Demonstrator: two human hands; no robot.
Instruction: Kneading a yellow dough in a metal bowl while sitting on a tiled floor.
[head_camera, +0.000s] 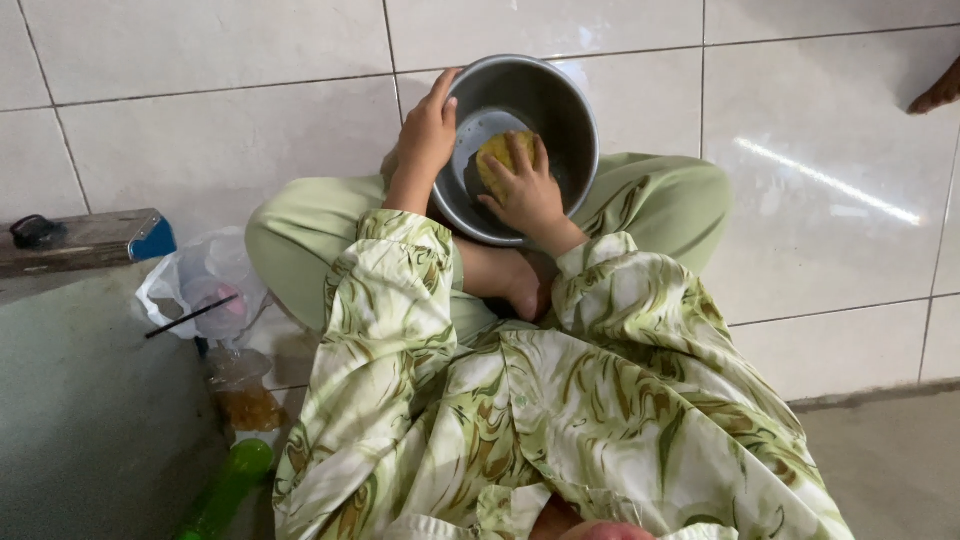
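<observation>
On the left, a plastic bag (205, 285) with a straw and a green bottle (228, 487) lay near the knee. The left hand (428, 132) gripped the rim of the metal bowl (560, 110), tipped in the lap. The right hand (527, 195) pressed a yellow sponge (497, 152) inside it. The wet bowl could slip off and clang on the tile floor (830, 200).
</observation>
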